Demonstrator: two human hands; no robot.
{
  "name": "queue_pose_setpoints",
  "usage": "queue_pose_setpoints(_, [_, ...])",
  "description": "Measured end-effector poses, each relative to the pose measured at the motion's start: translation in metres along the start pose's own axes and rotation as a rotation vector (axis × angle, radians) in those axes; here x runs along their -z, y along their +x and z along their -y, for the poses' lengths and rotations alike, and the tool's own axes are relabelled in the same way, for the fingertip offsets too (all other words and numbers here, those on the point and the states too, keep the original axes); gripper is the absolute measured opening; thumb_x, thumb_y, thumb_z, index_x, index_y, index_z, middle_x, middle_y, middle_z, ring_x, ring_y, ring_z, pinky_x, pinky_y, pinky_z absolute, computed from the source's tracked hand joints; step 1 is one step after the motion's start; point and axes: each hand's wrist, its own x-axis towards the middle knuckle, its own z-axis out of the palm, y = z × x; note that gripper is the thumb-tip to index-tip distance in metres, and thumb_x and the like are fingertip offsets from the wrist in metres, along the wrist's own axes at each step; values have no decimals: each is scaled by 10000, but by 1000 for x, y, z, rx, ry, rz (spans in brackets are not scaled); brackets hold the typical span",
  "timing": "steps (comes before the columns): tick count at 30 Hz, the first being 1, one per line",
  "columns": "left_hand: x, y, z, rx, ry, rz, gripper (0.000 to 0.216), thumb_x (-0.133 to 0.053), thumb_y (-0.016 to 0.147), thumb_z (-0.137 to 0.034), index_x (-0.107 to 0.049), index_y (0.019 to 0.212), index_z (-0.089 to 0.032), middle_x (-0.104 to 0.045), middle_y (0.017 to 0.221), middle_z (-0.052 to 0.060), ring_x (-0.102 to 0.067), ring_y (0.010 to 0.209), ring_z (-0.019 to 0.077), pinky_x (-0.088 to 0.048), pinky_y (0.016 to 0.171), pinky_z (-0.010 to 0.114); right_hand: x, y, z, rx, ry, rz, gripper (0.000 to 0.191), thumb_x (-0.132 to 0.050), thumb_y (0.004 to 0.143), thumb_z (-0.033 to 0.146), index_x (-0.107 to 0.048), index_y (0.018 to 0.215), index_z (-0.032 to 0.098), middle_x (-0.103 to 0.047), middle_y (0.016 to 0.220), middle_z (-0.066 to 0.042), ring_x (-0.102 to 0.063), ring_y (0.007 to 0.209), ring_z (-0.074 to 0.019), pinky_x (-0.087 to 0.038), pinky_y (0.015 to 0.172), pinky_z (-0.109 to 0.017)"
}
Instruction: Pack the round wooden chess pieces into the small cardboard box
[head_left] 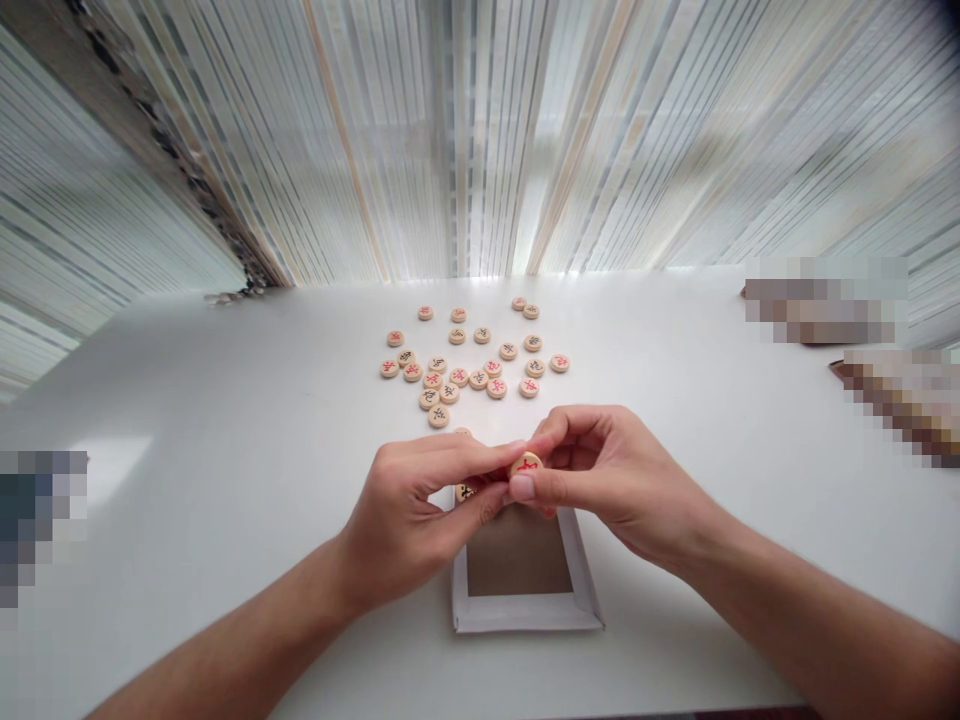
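Observation:
A round wooden xiangqi piece [527, 463] with a red character is pinched between the thumb and fingers of my right hand [600, 470]. My left hand [420, 495] is closed too, its thumb and fingertips meeting at the piece's left edge. Both hands are above a shallow white box [525, 614] with a brown inside. Another piece [465, 492], with a black character, shows partly at the box's far left corner, under my left hand. The far end of the box is mostly hidden by my hands.
Several more xiangqi pieces [459, 377], marked in red or black, lie scattered on the white table [225, 420] beyond the box. A striped curtain [480, 140] hangs along the table's far edge. Blurred-out objects [825, 305] sit at the right; another [37, 515] is at the left edge.

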Motion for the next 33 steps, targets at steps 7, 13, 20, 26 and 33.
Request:
queue_pose_setpoints(7, [-1, -2, 1, -4, -6, -6, 421, -804, 894, -22, -834, 1262, -225, -850, 903, 67, -776, 733, 160, -627, 656, 250, 1, -2, -1, 17, 11, 42, 292, -1039, 651, 176, -760, 738, 163, -805, 710, -37, -694, 620, -125, -562, 597, -217])
queue_pose_setpoints(13, [-2, 1, -3, 42, -87, -2, 447, -822, 875, 12, -842, 1233, -254, -873, 936, 35, -816, 805, 143, -657, 719, 199, -1, -1, 0, 59, -24, 36, 285, -1044, 668, 266, -785, 732, 165, -787, 685, -37, -673, 609, -132, -557, 599, -242])
queue_pose_setpoints(20, [-5, 2, -7, 123, -200, -22, 356, -831, 877, -7, -860, 1163, -217, -873, 898, 44, -839, 806, 176, -697, 725, 230, -1, -1, 2, 107, -71, 46, 251, -1011, 739, 325, -816, 742, 167, -773, 660, -34, -682, 607, -135, -574, 616, -242])
queue_pose_setpoints(26, [-7, 3, -10, 152, -233, -87, 354, -851, 847, 7, -866, 1134, -201, -880, 901, 41, -856, 793, 192, -722, 737, 238, -1, -1, 4, 130, -65, 81, 183, -992, 773, 304, -862, 799, 177, -809, 714, -42, -717, 634, -130, -608, 644, -219])
queue_pose_setpoints(33, [-6, 2, -9, 197, -254, -130, 346, -849, 837, 16, -874, 1113, -191, -880, 901, 50, -853, 753, 195, -728, 709, 235, 2, -3, 5, 98, -73, 89, 235, -1019, 723, 275, -883, 889, 179, -848, 809, -70, -782, 730, -178, -650, 702, -263])
